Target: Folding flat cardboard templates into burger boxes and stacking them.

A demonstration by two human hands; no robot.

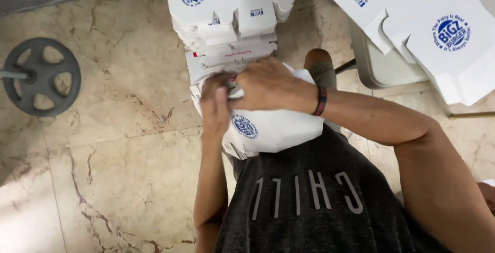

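A white cardboard box [273,126] with a round blue emblem rests on my lap, partly folded. My left hand [215,103] grips its left edge, fingers curled over the card. My right hand [268,84] lies on top of the box near its far edge, pressing a flap down, and a dark wristband with a red stripe circles that wrist. Just beyond my hands stands a tall stack of folded white boxes [232,5], touching the one I hold.
Flat unfolded white box blanks [433,26] lie on a pale chair seat [384,70] at the upper right. A dark round weight plate on a bar [41,75] sits on the marble floor [113,170] at left. My knee [318,62] shows behind the box.
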